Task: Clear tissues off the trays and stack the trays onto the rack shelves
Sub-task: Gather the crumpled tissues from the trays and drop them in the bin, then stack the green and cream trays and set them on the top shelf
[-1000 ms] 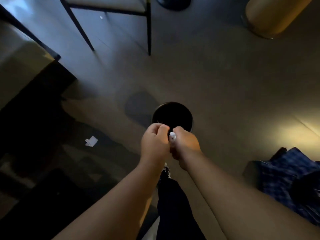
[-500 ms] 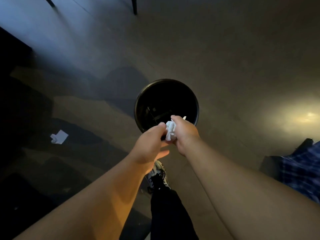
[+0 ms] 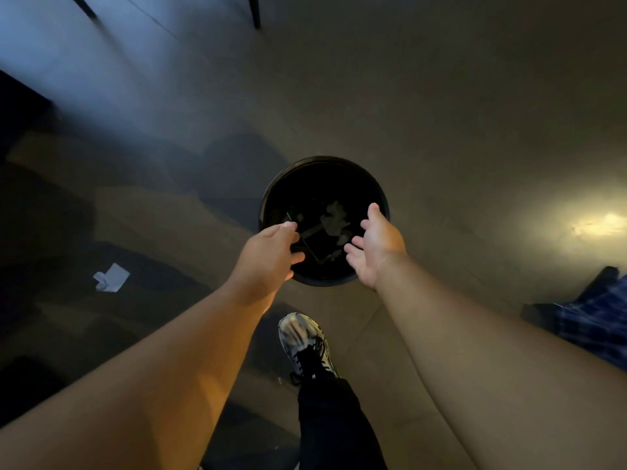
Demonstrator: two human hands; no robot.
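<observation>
A round black bin (image 3: 339, 164) stands on the dim floor straight ahead. Both my hands hover over its near rim, apart from each other. My left hand (image 3: 268, 256) has its fingers spread and holds nothing. My right hand (image 3: 376, 245) is palm up, fingers apart, also holding nothing. Pale crumpled tissue (image 3: 334, 218) lies inside the bin among dark scraps. Another white tissue (image 3: 112, 278) lies on the floor to the left. No trays or rack are in view.
My shoe (image 3: 305, 344) and dark trouser leg stand just short of the bin. Blue checked cloth (image 3: 597, 323) lies at the right edge. Thin dark furniture legs (image 3: 256, 11) reach down at the top. A black mass fills the left side.
Both hands were pinched together on a white tissue over the bin. They have now parted and opened, and the tissue is no longer in them.
</observation>
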